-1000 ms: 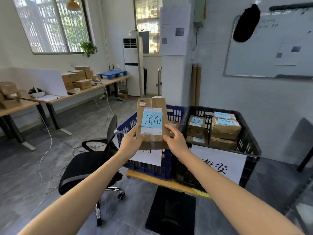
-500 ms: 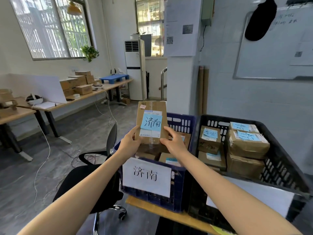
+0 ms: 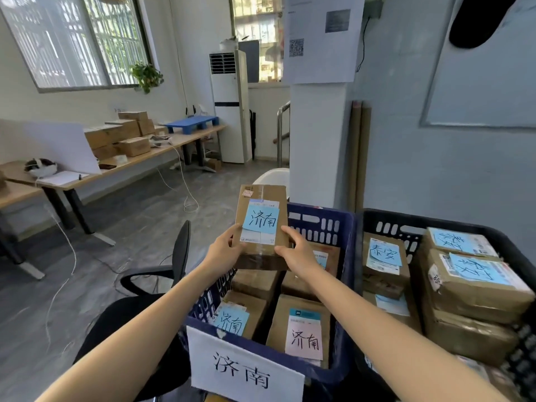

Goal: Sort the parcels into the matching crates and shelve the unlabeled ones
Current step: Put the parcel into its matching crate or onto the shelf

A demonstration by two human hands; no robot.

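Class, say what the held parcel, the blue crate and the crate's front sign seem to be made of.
Parcel: brown cardboard, matte, with glossy clear tape along its seam.
Blue crate: probably moulded plastic, slightly shiny, with slotted walls.
Sign: white paper or thin card, matte and flat, handwritten in black ink.

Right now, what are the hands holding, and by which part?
Both hold the brown parcel labelled 济南: the left hand grips its lower left edge, the right hand its lower right edge.

Both hands, left hand and right hand, hold a brown parcel above the blue crate.
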